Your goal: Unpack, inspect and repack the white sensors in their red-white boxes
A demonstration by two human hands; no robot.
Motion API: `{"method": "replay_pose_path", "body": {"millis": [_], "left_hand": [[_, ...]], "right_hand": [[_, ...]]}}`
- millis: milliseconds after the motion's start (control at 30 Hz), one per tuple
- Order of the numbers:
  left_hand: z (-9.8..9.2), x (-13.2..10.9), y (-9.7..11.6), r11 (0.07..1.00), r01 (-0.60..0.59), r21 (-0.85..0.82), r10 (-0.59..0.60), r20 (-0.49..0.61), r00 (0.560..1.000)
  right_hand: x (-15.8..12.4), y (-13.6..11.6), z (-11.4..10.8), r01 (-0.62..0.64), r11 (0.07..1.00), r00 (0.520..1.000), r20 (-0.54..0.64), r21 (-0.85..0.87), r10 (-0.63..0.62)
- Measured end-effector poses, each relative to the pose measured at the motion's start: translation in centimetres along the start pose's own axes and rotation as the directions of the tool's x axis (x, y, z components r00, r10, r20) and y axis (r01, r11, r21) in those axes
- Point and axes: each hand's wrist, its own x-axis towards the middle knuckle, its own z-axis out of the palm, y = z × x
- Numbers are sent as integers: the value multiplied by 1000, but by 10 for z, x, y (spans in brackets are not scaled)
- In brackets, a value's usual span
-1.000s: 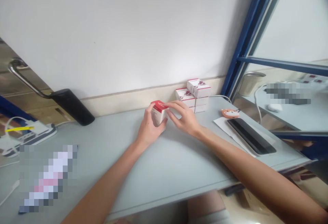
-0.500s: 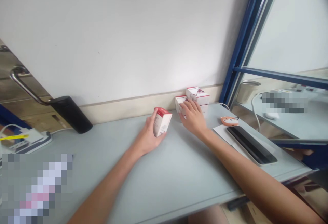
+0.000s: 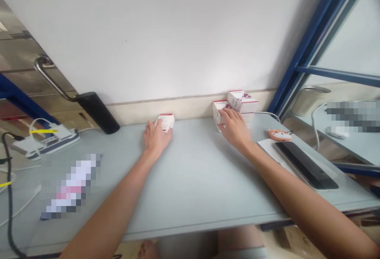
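Observation:
My left hand [image 3: 156, 138] has its fingers around a small white box with a red edge [image 3: 166, 121], near the wall on the grey table [image 3: 190, 180]. To the right, several white and red boxes [image 3: 244, 103] are stacked against the wall. My right hand [image 3: 234, 128] rests on the front left boxes of that stack, its fingers over the top and its thumb at the near side.
A black phone [image 3: 305, 166] lies on white paper at the right, with an orange and white item [image 3: 280, 135] behind it. A black cylinder [image 3: 97, 112], a power strip [image 3: 55, 142] and a blurred-out object [image 3: 73, 186] are at the left.
My left hand has moved left and back with its box, which now sits lower by the wall. My right hand has stayed at the stack. The camera view has shifted left.

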Motion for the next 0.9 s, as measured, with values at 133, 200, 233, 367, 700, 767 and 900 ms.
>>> {"method": "replay_pose_path", "body": {"millis": [133,200,233,367,700,767,900], "left_hand": [[11,7,-9,998,-4,-59,1,-41,999],[18,8,-11,994,-18,-107,10,-72,997],[20,8,-11,991,-33,-130,22,-81,996],[24,5,-8,969,-150,-196,147,-31,989],[18,10,-15,947,-252,-198,279,126,952],[15,9,-14,952,-269,-144,283,91,955],[11,7,-12,955,-293,-56,296,58,953]], "right_hand": [[0,0,-2,-23,999,999,-21,29,24],[1,0,-3,-26,999,999,-29,39,27],[1,0,-4,-26,999,999,-31,43,27],[2,0,-5,-27,998,999,-33,59,29],[4,-1,-8,-33,997,999,-27,73,35],[4,-1,-9,-45,995,998,-29,92,48],[7,-6,-12,-84,986,995,-42,147,91]]}}
